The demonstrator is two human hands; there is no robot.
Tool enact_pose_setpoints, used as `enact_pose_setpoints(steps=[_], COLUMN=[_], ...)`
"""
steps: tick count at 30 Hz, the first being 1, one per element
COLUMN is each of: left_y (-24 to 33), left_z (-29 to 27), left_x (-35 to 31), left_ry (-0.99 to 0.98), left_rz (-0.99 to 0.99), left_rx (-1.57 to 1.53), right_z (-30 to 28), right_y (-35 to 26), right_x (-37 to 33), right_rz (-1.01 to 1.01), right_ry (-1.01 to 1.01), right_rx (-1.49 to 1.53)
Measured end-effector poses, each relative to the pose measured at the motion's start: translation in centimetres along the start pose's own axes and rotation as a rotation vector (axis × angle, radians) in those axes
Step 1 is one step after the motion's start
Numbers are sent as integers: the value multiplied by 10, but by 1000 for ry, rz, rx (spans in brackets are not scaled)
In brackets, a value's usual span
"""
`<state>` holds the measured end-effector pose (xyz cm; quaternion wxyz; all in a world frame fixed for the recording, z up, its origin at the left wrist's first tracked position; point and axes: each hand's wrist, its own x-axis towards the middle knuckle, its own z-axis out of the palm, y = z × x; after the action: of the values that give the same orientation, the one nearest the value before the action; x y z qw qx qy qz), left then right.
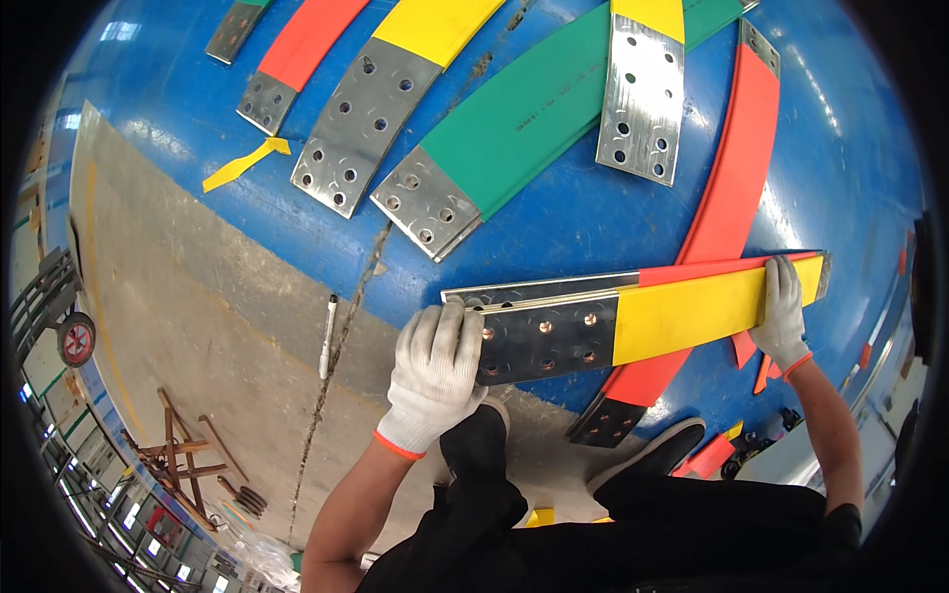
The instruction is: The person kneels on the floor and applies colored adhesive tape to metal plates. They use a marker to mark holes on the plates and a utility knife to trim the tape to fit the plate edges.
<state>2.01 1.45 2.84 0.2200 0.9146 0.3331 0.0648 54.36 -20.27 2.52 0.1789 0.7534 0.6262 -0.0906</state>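
My left hand point(432, 368), in a white knit glove with an orange cuff, is closed round the bare metal end of a yellow-sleeved busbar point(707, 308). Round the far end of the same bar my right hand point(782, 314), gloved alike, is also closed. The bar is tilted so its broad face shows, with several holes through its dark metal end. Directly behind it lies a red-sleeved bar point(664, 275), its metal end partly hidden; whether my fingers also grip it I cannot tell. A longer red busbar point(727, 168) passes beneath the held bar.
Green point(524, 128) and yellow point(445, 30) busbars lie ahead on the blue floor point(267, 188), with another yellow-sleeved bar point(641, 89) across the green one. A white marker point(328, 336) rests on grey concrete. Wooden pieces point(183, 450) and a wheeled cart point(75, 338) stand left.
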Motion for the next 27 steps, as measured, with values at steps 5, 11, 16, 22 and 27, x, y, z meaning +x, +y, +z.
enact_pose_setpoints(steps=[5,11,16,22,27], left_y=[-1,-4,-6,-16,-17], left_z=[0,-9,-18,-20,-12], left_x=[-2,6,27,32,24], left_ry=[-14,-72,-171,-140,-104], left_rz=[3,-33,28,55,41], left_rx=[-2,20,13,53,36], right_z=[5,-7,-19,-24,-31], right_y=[8,6,12,15,16], right_x=[-2,4,15,23,29], right_rz=[-40,-4,-97,-49,-49], right_ry=[17,-63,-69,-165,-218], right_rx=[-16,17,17,65,16])
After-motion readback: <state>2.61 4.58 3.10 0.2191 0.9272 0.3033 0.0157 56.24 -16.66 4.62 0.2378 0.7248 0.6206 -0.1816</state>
